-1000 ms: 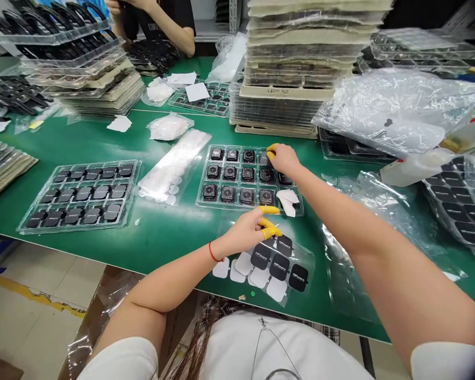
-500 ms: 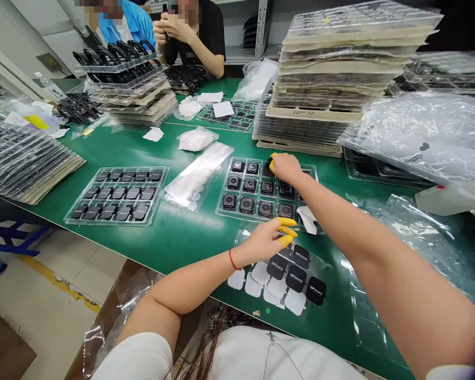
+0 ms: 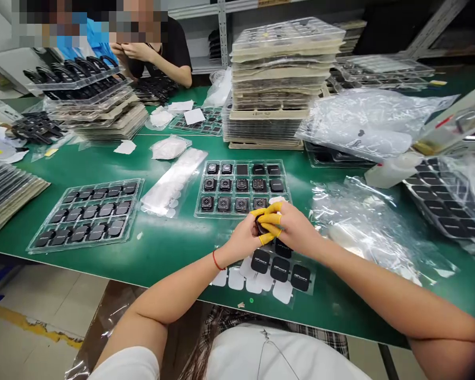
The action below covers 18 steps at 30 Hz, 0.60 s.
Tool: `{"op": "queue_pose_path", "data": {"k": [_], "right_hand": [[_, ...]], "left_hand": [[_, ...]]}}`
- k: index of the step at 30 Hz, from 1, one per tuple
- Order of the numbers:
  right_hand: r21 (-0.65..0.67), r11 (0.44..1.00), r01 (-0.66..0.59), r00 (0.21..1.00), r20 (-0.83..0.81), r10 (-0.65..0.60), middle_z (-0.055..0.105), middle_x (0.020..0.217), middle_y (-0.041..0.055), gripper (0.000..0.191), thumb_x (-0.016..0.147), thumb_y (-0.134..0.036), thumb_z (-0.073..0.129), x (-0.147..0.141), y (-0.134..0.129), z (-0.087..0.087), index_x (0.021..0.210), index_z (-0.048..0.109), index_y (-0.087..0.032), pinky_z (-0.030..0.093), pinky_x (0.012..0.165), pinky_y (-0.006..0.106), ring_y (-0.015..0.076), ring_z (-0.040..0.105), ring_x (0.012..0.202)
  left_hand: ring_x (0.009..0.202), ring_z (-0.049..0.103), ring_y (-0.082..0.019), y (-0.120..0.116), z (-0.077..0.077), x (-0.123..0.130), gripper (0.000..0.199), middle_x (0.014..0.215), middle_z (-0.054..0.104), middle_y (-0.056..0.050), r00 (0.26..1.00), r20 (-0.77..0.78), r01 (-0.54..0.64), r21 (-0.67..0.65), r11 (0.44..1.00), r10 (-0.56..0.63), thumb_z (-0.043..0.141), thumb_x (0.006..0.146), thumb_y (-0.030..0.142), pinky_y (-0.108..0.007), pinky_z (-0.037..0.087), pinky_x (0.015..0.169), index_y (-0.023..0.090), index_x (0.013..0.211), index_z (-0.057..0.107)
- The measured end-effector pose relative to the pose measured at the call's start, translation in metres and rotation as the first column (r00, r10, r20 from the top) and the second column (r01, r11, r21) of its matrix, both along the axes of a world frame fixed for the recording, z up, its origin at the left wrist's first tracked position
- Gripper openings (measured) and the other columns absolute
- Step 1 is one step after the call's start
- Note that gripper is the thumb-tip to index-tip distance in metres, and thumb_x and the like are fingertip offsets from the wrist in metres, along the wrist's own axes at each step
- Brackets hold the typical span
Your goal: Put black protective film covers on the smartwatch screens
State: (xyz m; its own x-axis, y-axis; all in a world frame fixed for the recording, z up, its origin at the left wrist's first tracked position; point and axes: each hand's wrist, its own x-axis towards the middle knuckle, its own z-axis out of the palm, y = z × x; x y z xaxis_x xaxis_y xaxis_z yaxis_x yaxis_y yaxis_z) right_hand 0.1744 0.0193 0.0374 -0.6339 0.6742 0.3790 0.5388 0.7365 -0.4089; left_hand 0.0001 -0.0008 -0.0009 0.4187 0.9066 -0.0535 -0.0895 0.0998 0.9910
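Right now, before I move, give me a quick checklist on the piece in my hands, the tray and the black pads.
Small dark piece held between left hand and right hand: ok.
Yellow finger cots on both hands: ok.
Face of the piece: cannot tell, fingers hide it.
Clear plastic tray, every pocket filled: cannot tell, a white piece covers the bottom right corner.
Black pads all in view: not ok, the hands hide the topmost one.
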Motion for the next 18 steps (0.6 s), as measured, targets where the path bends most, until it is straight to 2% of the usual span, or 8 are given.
{"op": "queue_pose_path", "data": {"k": [2,4,6,8,9,11,13,18], "right_hand": [[-0.03,1.0,0.009,1.0,-0.018,-0.01,0.067,0.087,0.0088,0.023,0.095,-0.028,0.052,0.018,0.001,-0.002,0.094,0.075,-0.024,0.05,0.078,0.04,0.0226,0.061,0.083],[-0.116,0.964,0.239,0.971,0.008,-0.239,0.069,0.088,0.0067,0.023,0.094,-0.029,0.052,0.044,0.012,-0.006,0.102,0.073,-0.025,0.05,0.076,0.038,0.0218,0.063,0.08],[-0.142,0.813,0.565,0.822,0.18,-0.54,0.071,0.088,0.0082,0.026,0.092,-0.027,0.053,0.071,0.026,-0.013,0.109,0.071,-0.021,0.049,0.07,0.037,0.0239,0.064,0.078],[-0.072,0.702,0.708,0.673,0.369,-0.641,0.07,0.084,0.0136,0.027,0.086,-0.02,0.055,0.09,0.037,-0.019,0.107,0.071,-0.014,0.047,0.071,0.04,0.0298,0.064,0.08],[-0.03,0.693,0.721,0.638,0.418,-0.646,0.069,0.086,0.0169,0.028,0.085,-0.017,0.055,0.093,0.04,-0.021,0.106,0.072,-0.011,0.046,0.073,0.043,0.0334,0.063,0.085],[0.036,0.73,0.682,0.655,0.413,-0.633,0.067,0.098,0.0219,0.029,0.086,-0.018,0.053,0.088,0.042,-0.022,0.105,0.073,-0.01,0.044,0.078,0.047,0.0384,0.059,0.097],[0.047,0.801,0.596,0.742,0.349,-0.573,0.066,0.107,0.0207,0.033,0.091,-0.025,0.05,0.07,0.044,-0.022,0.112,0.071,-0.012,0.044,0.081,0.047,0.0368,0.057,0.101],[-0.087,0.909,0.408,0.899,0.21,-0.384,0.068,0.1,0.0155,0.029,0.09,-0.025,0.053,0.025,0.052,-0.031,0.108,0.071,-0.013,0.042,0.086,0.044,0.0307,0.058,0.097]], "left_hand": [[0.111,0.06,-0.02,-0.001,-0.001,0.002,0.057,0.123,0.057,-0.009,0.999,-0.034,0.025,-0.034,0.999,-0.026,0.074,0.076,0.024,-0.037,0.051,0.097,0.02,0.126,0.048],[0.101,0.063,-0.018,0.0,0.0,0.001,0.056,0.113,0.059,-0.007,0.997,-0.043,0.053,-0.112,0.992,-0.058,0.075,0.074,0.022,-0.037,0.052,0.094,0.019,0.124,0.049],[0.093,0.064,-0.016,0.002,0.003,-0.001,0.056,0.107,0.059,-0.005,0.996,-0.03,0.074,-0.18,0.981,-0.08,0.076,0.075,0.023,-0.037,0.052,0.092,0.02,0.124,0.048],[0.093,0.064,-0.015,0.004,0.007,-0.003,0.057,0.107,0.058,-0.004,0.997,0.001,0.077,-0.192,0.978,-0.078,0.076,0.075,0.024,-0.036,0.052,0.092,0.02,0.125,0.048],[0.095,0.063,-0.014,0.004,0.009,-0.004,0.058,0.108,0.058,-0.004,0.997,0.012,0.076,-0.186,0.98,-0.075,0.077,0.075,0.023,-0.035,0.051,0.093,0.021,0.125,0.047],[0.096,0.062,-0.013,0.004,0.012,-0.005,0.059,0.111,0.057,-0.004,0.997,0.005,0.072,-0.165,0.984,-0.072,0.077,0.074,0.022,-0.033,0.051,0.095,0.021,0.125,0.047],[0.096,0.061,-0.013,0.004,0.014,-0.005,0.057,0.11,0.057,-0.004,0.997,-0.038,0.062,-0.142,0.988,-0.068,0.077,0.075,0.021,-0.033,0.051,0.094,0.021,0.124,0.048],[0.087,0.061,-0.012,0.005,0.012,-0.004,0.058,0.099,0.056,-0.001,0.997,-0.072,0.025,-0.118,0.993,-0.034,0.077,0.074,0.022,-0.03,0.053,0.084,0.02,0.123,0.046]]}}
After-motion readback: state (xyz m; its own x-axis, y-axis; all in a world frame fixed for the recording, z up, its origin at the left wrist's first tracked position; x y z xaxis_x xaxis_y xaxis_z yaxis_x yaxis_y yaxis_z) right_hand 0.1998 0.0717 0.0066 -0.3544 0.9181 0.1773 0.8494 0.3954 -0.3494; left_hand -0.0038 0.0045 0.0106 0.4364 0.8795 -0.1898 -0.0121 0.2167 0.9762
